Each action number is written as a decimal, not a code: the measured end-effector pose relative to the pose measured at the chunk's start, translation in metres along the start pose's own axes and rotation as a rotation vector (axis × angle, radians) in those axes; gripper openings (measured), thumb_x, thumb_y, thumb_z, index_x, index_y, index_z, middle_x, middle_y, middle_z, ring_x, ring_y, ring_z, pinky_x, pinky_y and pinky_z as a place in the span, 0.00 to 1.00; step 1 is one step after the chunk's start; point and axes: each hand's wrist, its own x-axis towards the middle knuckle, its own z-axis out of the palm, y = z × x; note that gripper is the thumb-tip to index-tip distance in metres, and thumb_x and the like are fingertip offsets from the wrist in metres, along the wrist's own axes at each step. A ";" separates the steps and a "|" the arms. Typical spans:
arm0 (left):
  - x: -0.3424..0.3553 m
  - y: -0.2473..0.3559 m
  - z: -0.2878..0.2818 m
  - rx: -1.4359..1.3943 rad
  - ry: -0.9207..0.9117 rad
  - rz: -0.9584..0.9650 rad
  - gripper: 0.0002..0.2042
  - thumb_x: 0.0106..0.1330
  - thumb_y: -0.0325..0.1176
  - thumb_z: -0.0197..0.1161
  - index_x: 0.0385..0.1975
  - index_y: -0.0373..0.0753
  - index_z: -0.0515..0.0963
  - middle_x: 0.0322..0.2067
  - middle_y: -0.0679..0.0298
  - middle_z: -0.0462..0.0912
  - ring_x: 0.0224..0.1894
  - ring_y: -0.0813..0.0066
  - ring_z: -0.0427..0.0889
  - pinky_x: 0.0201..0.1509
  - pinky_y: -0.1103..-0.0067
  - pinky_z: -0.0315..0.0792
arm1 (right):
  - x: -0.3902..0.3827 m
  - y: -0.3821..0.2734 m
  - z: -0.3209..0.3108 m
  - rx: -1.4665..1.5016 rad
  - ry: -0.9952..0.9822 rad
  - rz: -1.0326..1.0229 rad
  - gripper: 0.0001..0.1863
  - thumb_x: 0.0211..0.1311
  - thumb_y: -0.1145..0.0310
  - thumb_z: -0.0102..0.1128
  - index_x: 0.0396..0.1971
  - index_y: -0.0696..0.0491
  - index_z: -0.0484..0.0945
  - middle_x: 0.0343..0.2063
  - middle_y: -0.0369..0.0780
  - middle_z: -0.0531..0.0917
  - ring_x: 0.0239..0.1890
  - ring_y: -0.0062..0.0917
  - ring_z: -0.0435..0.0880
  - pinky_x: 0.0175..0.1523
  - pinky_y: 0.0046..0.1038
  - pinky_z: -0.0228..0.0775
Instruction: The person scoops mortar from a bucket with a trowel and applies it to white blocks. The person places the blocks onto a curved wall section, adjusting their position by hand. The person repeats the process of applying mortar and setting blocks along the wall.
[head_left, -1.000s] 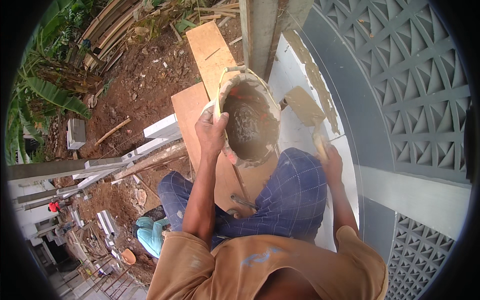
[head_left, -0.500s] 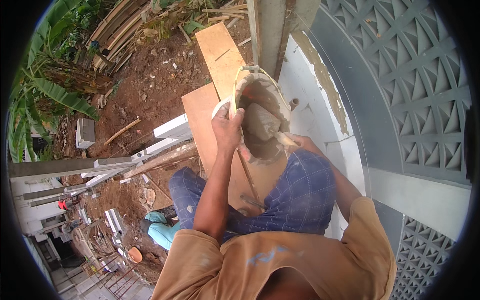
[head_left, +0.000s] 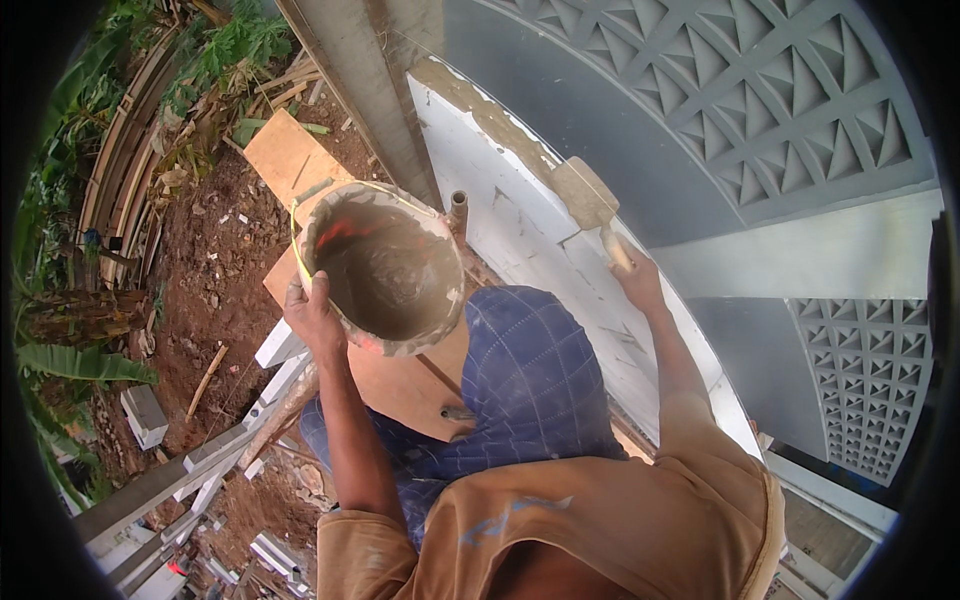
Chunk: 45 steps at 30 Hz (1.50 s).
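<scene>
My left hand [head_left: 314, 312] grips the near-left rim of a round bucket [head_left: 452, 262], its thumb over the edge. Wet grey mortar [head_left: 400, 285] coats the inside and lies at the bottom. To the right, my right hand [head_left: 638, 280] is closed round the handle of a trowel [head_left: 584, 192]. The trowel's blade, covered in mortar, rests on the top edge of the white block wall [head_left: 520, 225]. A band of mortar [head_left: 490, 115] runs along that edge beyond the blade.
Wooden boards [head_left: 295, 155] lie below the bucket. A concrete post [head_left: 375, 80] rises at the far end of the block wall. Grey patterned vent blocks [head_left: 760, 110] stand to the right. Down at left are reddish soil [head_left: 200, 290] and concrete beams [head_left: 150, 490].
The trowel has come out of the bucket and moved right onto the wall's top edge with my right hand. My left hand still holds the bucket. The view has turned toward the wall.
</scene>
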 end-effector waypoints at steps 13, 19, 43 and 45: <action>0.006 -0.002 -0.015 0.052 0.019 -0.012 0.12 0.70 0.26 0.62 0.49 0.29 0.81 0.39 0.66 0.85 0.38 0.83 0.79 0.43 0.82 0.73 | -0.060 0.024 0.000 -0.420 0.113 0.292 0.21 0.63 0.61 0.63 0.55 0.51 0.77 0.46 0.45 0.81 0.47 0.42 0.83 0.49 0.43 0.76; 0.005 -0.002 -0.013 0.003 0.019 0.013 0.13 0.69 0.25 0.62 0.51 0.28 0.81 0.40 0.65 0.85 0.39 0.82 0.80 0.45 0.83 0.73 | -0.036 0.029 0.021 -0.510 0.222 0.090 0.20 0.64 0.62 0.63 0.55 0.51 0.78 0.46 0.43 0.80 0.46 0.41 0.83 0.47 0.44 0.77; -0.024 0.010 0.030 0.088 0.018 -0.026 0.18 0.65 0.28 0.66 0.54 0.28 0.80 0.43 0.60 0.86 0.43 0.75 0.82 0.52 0.77 0.74 | 0.027 -0.204 0.105 0.805 -0.976 0.028 0.32 0.67 0.69 0.64 0.70 0.56 0.68 0.52 0.40 0.84 0.46 0.21 0.83 0.51 0.24 0.75; -0.024 0.011 0.022 0.010 0.001 -0.011 0.16 0.66 0.28 0.65 0.52 0.28 0.80 0.39 0.65 0.84 0.38 0.83 0.79 0.44 0.82 0.73 | 0.016 -0.197 0.084 0.884 -0.916 0.201 0.32 0.67 0.68 0.64 0.70 0.58 0.67 0.51 0.37 0.84 0.43 0.18 0.82 0.51 0.23 0.75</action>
